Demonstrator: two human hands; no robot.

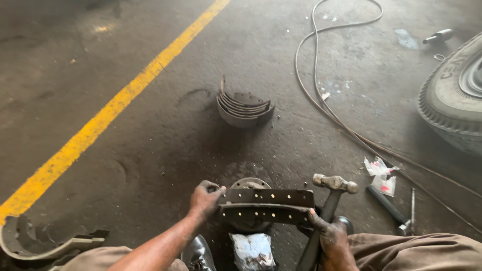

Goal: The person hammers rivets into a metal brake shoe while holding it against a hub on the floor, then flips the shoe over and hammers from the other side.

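Knees in brown trousers (416,248) frame the bottom edge, and between them a black shoe (200,253) and a crumpled silvery bag (252,251) lie on the concrete floor (165,145). Just above these, a brake shoe (266,206), a curved dark metal piece with rows of small rivet holes, is held level between both hands over a round metal block (250,183) that shows behind it. At its left end the left hand (205,200) is closed around the edge, fingers curled over the top. On the other end the right hand (330,238) grips the lower corner with the thumb pressed on the metal while the same fist also holds the dark handle of a ball-peen hammer (334,184), whose steel head stands upright just beside the brake shoe. Further out, a stack of worn brake linings (244,106) sits on the floor ahead, and another brake shoe (37,246) lies at the lower left. A yellow line (115,105) runs diagonally across the floor. To the right are a thin hose (321,105), torn packets (380,173), a bar tool (389,206) and a large tyre (452,100).
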